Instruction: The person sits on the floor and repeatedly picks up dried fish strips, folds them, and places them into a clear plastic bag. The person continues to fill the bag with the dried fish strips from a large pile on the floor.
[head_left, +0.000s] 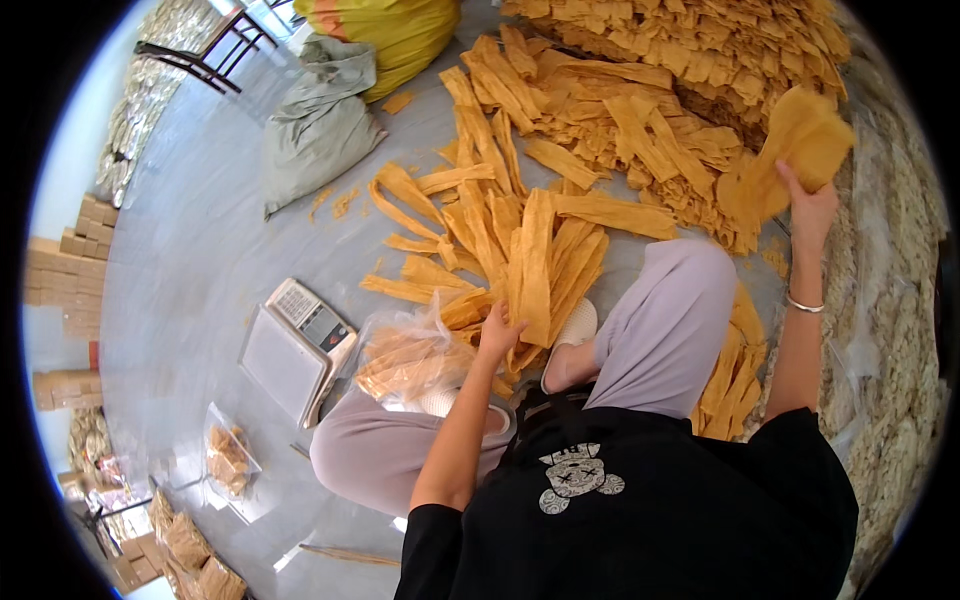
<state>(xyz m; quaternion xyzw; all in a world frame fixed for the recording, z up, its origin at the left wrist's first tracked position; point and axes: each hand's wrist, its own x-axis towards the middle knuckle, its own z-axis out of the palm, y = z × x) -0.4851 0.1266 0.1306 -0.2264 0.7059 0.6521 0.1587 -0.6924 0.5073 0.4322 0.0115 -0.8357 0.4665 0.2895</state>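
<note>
At the right, my right hand (814, 210) is raised with a broad, folded yellow-orange dried sheet (810, 142) in its grip; the sheet is blurred. My left hand (501, 331) holds the lower end of a fan of long dried strips (536, 262), its thumb against the front strip. These strips look like dried bean curd skin, though the picture does not settle it. Beside my left wrist, a clear plastic bag (412, 345) contains more strips. Loose strips (465, 217) spread over the floor before me.
Beyond lie a heap of strips (645, 142) and a taller stack (712, 45). A digital scale (289, 360) stands left, near a small bag of pieces (229, 457). Farther off are a grey sack (322, 135), a yellow sack (390, 37), a chair (214, 52) and cardboard boxes (67, 277).
</note>
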